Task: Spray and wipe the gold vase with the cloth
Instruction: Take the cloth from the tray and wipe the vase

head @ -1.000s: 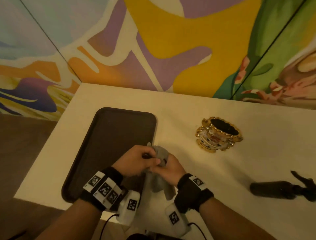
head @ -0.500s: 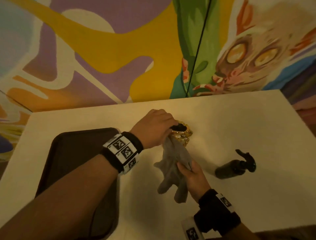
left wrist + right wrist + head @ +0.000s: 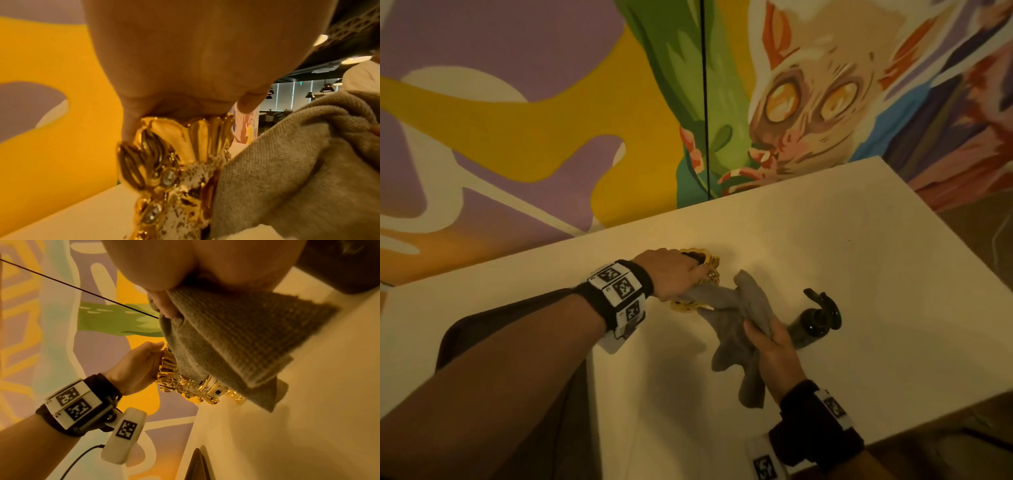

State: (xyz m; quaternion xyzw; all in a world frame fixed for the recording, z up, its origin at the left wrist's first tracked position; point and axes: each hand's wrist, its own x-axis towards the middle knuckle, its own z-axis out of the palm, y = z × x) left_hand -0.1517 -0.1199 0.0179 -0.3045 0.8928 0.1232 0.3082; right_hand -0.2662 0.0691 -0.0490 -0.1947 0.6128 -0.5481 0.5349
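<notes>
The gold vase (image 3: 710,270) stands on the white table (image 3: 859,274), mostly hidden behind my left hand (image 3: 674,277), which grips its scalloped rim from above. In the left wrist view the vase (image 3: 164,170) shows gold leaves and clear stones, with the grey cloth (image 3: 287,178) against its right side. My right hand (image 3: 770,346) holds the grey cloth (image 3: 736,329), bunched, and lays it over the vase's side. In the right wrist view the cloth (image 3: 226,340) drapes over the vase (image 3: 185,386) and my left hand (image 3: 139,366) holds the rim.
A dark spray bottle (image 3: 815,322) lies on its side just right of my right hand. A dark tray (image 3: 476,339) sits at the table's left, partly under my left forearm. A painted wall (image 3: 551,120) runs along the far edge.
Both hands left the spot beside the tray, where they held the cloth together. The left hand took the vase's rim; the right hand brought the cloth against the vase. The head view swung right.
</notes>
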